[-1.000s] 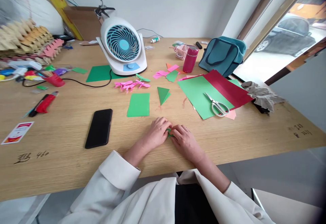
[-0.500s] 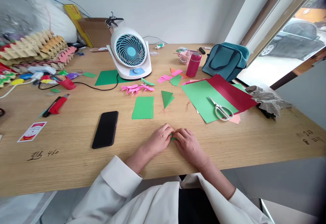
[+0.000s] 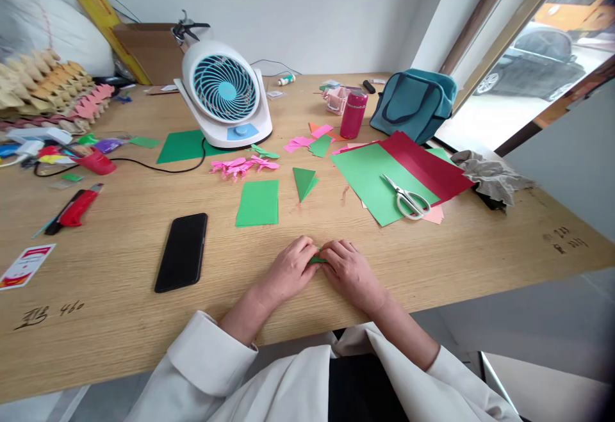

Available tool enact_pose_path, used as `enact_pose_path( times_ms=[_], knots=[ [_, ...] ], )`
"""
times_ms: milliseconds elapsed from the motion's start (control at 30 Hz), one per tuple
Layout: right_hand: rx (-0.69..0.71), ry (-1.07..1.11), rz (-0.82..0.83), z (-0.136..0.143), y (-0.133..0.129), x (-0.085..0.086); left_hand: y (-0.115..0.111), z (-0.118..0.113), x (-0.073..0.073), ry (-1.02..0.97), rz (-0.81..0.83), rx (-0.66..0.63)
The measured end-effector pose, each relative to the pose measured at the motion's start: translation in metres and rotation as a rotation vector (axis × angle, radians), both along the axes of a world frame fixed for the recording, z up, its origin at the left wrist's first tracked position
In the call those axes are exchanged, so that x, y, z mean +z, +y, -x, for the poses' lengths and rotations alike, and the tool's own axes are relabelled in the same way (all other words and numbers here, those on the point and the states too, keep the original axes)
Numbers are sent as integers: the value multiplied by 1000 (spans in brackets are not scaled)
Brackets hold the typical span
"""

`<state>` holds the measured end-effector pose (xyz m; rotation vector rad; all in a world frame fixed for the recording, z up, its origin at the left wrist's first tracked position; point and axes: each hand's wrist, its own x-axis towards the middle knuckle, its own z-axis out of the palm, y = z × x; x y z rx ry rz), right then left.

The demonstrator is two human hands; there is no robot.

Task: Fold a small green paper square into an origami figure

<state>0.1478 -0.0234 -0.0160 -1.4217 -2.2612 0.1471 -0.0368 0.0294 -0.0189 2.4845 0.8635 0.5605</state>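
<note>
Near the table's front edge, my left hand (image 3: 291, 268) and my right hand (image 3: 352, 275) meet over a small piece of green paper (image 3: 316, 259). Fingers of both hands are closed on it from either side, and most of the paper is hidden beneath them. Beyond my hands lie a green paper rectangle (image 3: 258, 203) and a folded green paper triangle (image 3: 303, 182). A black phone (image 3: 181, 252) lies flat to the left of my left arm.
White-handled scissors (image 3: 408, 199) rest on large green (image 3: 369, 182) and red paper sheets (image 3: 427, 169) at right. Behind stand a fan (image 3: 225, 92), a pink bottle (image 3: 353, 115) and a teal bag (image 3: 413, 105). Pink paper pieces (image 3: 240, 167) and a red utility knife (image 3: 81, 207) lie leftward.
The view has shifted slightly to the right, so things on the table appear further left. Both hands stay together on the green paper, with their fingers slightly moved.
</note>
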Motion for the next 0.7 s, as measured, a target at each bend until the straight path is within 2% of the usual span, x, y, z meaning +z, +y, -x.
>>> enact_pose_path(
  times_ms=[400, 700],
  knots=[
    [-4, 18, -7, 0, 0, -3, 2, 1, 0, 8, 14, 0],
    [8, 37, -1, -1, -2, -2, -3, 1, 8, 83, -54, -13]
  ],
)
